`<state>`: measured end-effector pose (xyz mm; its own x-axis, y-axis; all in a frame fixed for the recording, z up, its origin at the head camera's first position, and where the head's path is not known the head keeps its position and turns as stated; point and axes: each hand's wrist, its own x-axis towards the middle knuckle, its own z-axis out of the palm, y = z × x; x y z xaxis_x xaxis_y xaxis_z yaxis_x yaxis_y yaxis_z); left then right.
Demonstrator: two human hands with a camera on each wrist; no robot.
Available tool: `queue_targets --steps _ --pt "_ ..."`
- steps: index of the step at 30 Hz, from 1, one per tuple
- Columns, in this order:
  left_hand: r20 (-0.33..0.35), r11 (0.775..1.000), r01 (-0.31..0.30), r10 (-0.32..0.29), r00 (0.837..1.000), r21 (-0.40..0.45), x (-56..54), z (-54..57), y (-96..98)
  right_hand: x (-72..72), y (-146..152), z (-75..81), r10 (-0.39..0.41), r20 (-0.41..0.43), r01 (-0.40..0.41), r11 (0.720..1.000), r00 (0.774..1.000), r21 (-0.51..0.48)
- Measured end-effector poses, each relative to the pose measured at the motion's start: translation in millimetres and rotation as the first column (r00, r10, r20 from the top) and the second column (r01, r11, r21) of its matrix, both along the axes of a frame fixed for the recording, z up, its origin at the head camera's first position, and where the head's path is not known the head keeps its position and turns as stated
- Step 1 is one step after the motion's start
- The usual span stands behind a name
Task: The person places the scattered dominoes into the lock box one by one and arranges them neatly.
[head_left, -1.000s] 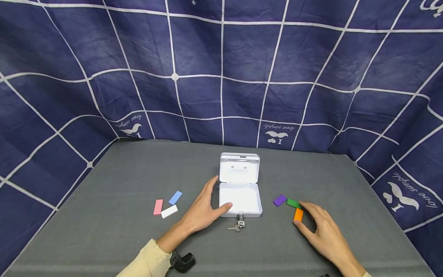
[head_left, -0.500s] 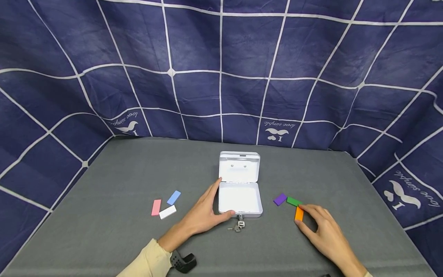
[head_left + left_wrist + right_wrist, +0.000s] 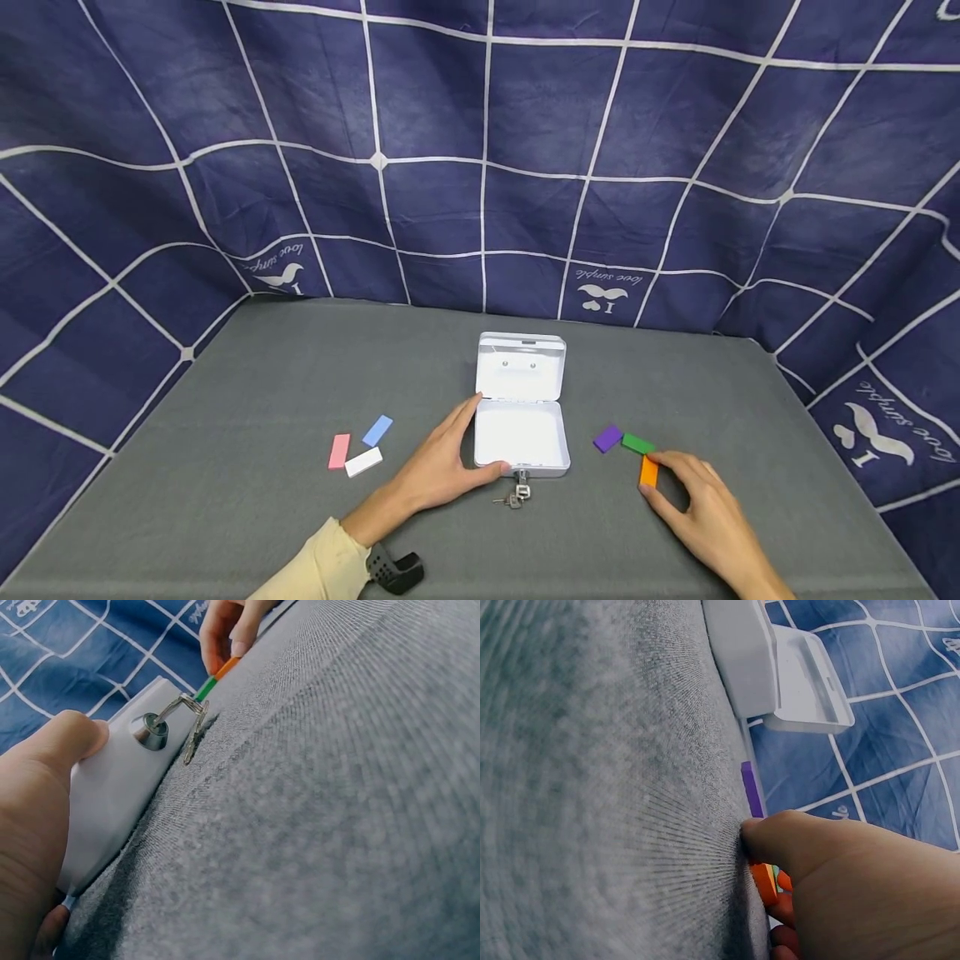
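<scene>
A small white cash box (image 3: 522,433) stands with its lid (image 3: 521,367) raised and nothing inside. My left hand (image 3: 442,467) grips it at the left, thumb on the front wall near the lock (image 3: 150,732), fingers along the side. Keys (image 3: 514,501) hang from that lock. To the right, my right hand (image 3: 701,512) pinches an orange block (image 3: 648,472) between thumb and index finger, low at the table. A green block (image 3: 637,444) lies just beyond the orange one. Beside the green one is a purple block (image 3: 607,438). In the right wrist view my hand partly hides the orange block (image 3: 764,883).
Left of the box, a pink block (image 3: 339,451), a white block (image 3: 364,462) and a blue block (image 3: 377,430) lie flat on the grey cloth-covered table (image 3: 247,517). A navy curtain (image 3: 427,208) with white lines hangs behind the table and at both sides.
My left thumb has settled from over the box's front rim onto its front wall. The right index finger has come back from the green block to the orange block's far end.
</scene>
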<state>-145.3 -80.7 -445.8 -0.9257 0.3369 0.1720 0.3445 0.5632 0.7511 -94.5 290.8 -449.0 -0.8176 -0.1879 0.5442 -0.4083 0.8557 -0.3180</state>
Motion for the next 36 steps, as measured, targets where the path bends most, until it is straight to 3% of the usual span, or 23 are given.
queue_targets --steps 13,36 --pt "-0.002 1.000 0.005 -0.005 1.000 0.025 1.7 -8.0 -0.5 4.0 0.3 -4.0 -0.021 0.014 0.021 1.000 1.000 0.002" --pt "-0.015 1.000 0.005 -0.005 1.000 0.017 -1.7 -2.4 -1.3 2.4 1.0 -3.8 -0.013 0.023 0.012 1.000 1.000 0.005"
